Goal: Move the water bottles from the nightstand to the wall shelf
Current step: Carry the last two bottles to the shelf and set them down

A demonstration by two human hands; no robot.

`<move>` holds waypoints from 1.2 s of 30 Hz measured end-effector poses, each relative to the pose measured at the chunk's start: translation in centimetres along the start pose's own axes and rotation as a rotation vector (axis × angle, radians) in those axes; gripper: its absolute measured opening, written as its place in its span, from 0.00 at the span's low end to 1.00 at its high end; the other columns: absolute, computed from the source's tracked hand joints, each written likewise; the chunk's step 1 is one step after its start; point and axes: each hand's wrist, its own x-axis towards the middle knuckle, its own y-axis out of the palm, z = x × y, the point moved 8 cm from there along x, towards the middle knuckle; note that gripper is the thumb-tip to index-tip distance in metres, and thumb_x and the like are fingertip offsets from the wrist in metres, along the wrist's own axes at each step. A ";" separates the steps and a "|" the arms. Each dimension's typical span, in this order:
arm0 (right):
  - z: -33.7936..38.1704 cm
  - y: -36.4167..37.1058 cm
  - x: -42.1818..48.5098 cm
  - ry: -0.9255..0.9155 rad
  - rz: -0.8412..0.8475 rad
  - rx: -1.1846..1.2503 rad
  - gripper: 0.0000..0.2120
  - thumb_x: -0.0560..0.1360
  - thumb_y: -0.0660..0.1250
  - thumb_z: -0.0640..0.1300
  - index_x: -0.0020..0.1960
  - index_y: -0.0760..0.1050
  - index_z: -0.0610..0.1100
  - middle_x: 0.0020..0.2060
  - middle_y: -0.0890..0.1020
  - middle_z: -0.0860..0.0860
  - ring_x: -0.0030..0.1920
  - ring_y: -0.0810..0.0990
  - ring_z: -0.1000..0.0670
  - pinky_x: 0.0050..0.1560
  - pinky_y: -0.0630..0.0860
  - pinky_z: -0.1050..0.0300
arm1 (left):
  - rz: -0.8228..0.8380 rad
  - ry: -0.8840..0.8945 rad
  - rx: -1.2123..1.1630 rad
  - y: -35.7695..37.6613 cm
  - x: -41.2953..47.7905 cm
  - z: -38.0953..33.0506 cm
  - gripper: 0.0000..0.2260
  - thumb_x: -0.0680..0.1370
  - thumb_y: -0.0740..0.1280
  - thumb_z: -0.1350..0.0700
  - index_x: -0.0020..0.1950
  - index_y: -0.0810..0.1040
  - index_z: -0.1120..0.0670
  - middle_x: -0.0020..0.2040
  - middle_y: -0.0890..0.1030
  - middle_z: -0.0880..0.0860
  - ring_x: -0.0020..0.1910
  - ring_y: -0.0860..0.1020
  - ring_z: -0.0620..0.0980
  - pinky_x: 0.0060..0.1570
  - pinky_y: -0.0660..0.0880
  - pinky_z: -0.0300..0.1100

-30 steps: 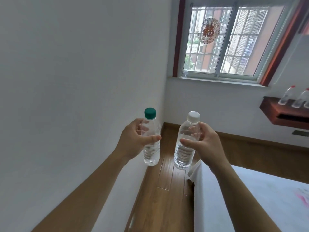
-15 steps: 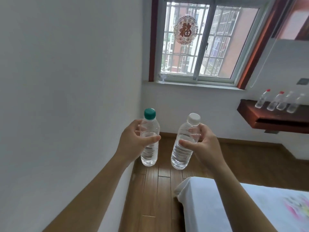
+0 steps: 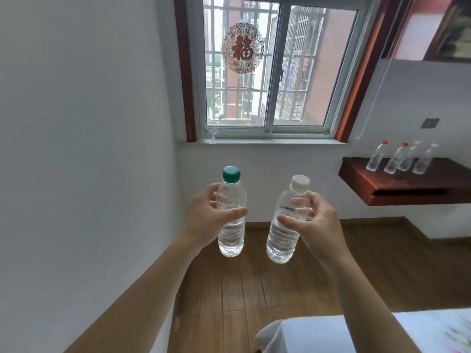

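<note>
Our left fingers (image 3: 234,212) curl round the green-capped bottle (image 3: 231,238) and our right fingers (image 3: 288,221) round the white-capped bottle (image 3: 283,240). Each is held mid-body and near upright, we judge so both can be stood down. Up and right of the right fingers, well apart, the wall shelf (image 3: 407,189) carries four bottles (image 3: 397,161) (bare wood shows beside them); below our fingers lie wood floor (image 3: 280,289) and a bed (image 3: 318,335) corner.

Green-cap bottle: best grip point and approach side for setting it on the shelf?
Mid-body, from its left, as the left hand wraps it: the green-cap bottle is upright and its wall is a straight cylinder there. The base is free for the wall shelf, and the white-cap bottle in the right hand crowds its right.
</note>
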 end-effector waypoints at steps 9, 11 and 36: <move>-2.6 -0.7 15.6 0.004 -0.035 -0.049 0.33 0.65 0.80 0.50 0.67 0.71 0.50 0.55 0.80 0.57 0.57 0.80 0.51 0.55 0.79 0.49 | 0.044 0.048 0.013 3.5 16.6 0.8 0.31 0.62 0.81 0.42 0.61 0.78 0.46 0.52 0.82 0.50 0.48 0.83 0.48 0.46 0.81 0.42; -3.4 -1.0 18.9 0.010 -0.066 -0.064 0.33 0.66 0.80 0.50 0.67 0.71 0.50 0.56 0.81 0.57 0.56 0.81 0.51 0.55 0.79 0.50 | 0.060 0.055 0.006 4.8 20.9 1.4 0.32 0.57 0.80 0.36 0.59 0.78 0.42 0.50 0.82 0.49 0.47 0.83 0.47 0.47 0.82 0.47; -17.4 -20.2 41.1 0.244 -0.666 -0.186 0.28 0.66 0.79 0.47 0.63 0.74 0.55 0.55 0.81 0.58 0.58 0.80 0.53 0.60 0.77 0.47 | 0.731 0.175 -0.154 41.3 53.5 -1.3 0.25 0.66 0.81 0.57 0.60 0.78 0.47 0.48 0.84 0.45 0.42 0.83 0.38 0.43 0.76 0.36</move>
